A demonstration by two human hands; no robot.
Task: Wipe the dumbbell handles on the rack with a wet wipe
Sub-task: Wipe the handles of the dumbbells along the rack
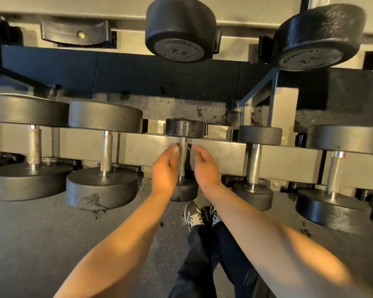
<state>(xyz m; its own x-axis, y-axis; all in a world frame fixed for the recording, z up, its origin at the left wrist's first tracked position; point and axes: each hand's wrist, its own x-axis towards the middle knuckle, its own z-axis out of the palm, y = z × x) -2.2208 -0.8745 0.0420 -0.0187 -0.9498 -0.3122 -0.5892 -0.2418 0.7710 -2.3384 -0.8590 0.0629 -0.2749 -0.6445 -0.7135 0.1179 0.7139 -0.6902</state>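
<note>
1. The rack [224, 153] runs across the view from left to right. Its lower rail carries a row of dumbbells, and an upper tier holds two more marked 7.5.

2. The lower dumbbells lie with their long axes pointing away from the person, one head at the far side of the rail and one at the near side. The big ones are at the left and far right, and the smaller ones are in the middle.

3. The small dumbbell [184, 128] in the middle is the one being worked on. Its handle [182, 158] lies straight ahead of the person, running from near to far across the rail, and sits exactly between the two hands.

4. The left hand [164, 168] is on the left side of the handle. Its fingers are loosely curved and their tips are touching or almost touching the metal. Something pale shows at those fingertips, and I judge it to be the wet wipe [175, 151], though it is too blurred to be sure. This hand is the nearer one to the handle.

5. The right hand [205, 166] is just beside the handle on the right, a little apart from it. It is relaxed, with gently bent fingers, and holds nothing that can be seen.

6. I judge that the next move needs the hand to close around the handle and slide along its near-to-far length.
</note>
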